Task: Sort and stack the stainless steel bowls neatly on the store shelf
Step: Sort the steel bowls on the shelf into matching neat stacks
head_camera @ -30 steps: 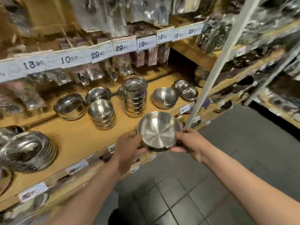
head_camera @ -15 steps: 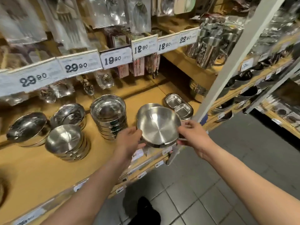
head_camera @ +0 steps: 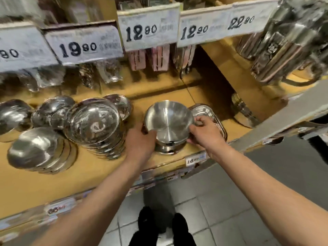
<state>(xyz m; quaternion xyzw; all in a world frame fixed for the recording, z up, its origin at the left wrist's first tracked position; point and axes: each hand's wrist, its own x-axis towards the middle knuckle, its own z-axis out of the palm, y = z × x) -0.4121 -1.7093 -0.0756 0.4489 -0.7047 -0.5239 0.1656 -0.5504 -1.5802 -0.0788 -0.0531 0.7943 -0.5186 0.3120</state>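
Head view: both hands hold steel bowl (head_camera: pixel 168 119) on wooden shelf (head_camera: pixel 53 178).
Left hand (head_camera: pixel 140 144) and right hand (head_camera: pixel 204 132) fingers curl on rim; bowl atop another, right of tall bowl stack (head_camera: pixel 94 125).

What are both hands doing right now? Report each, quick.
Left hand: grips the near left rim of the steel bowl.
Right hand: pinches the same bowl's right rim.
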